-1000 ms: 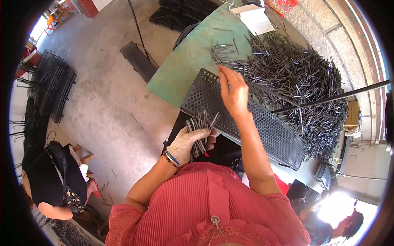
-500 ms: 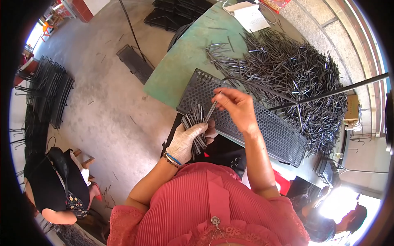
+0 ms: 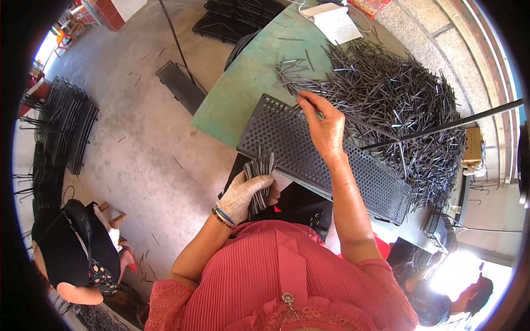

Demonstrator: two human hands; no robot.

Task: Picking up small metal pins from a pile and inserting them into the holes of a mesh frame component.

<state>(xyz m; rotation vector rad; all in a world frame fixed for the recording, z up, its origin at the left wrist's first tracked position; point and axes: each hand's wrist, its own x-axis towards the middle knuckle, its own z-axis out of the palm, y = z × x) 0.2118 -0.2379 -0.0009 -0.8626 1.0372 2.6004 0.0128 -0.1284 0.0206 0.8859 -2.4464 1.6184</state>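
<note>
Hand positions at the perforated black panel (image 3: 295, 146), which served as our landmark and lay on the green table (image 3: 243, 99). The dark strips sat in two places: a loose pile (image 3: 397, 99) beyond the panel's far long edge, and a bundle (image 3: 259, 165) before its near long edge, toward its left end. We judged the step in hand to be the picking of strips from the pile to join the bundle. Done well, in our view, it called for taking a strip cleanly by one end, free of the tangle, and for a bundle grip firm enough to keep the strips together yet loose enough to admit another.

We noted the gloved left hand (image 3: 240, 196) wrapped around the bundle, thumb pressed across it, the strips roughly upright and fanned at the top. The bare right hand (image 3: 327, 129) hung over the panel, its forearm (image 3: 353, 207) crossing the near edge, wrist nearly straight. Its thumb and forefinger tips were drawn close together at the far edge, beside the pile; whether they pinched a strip, we could not tell.
</note>
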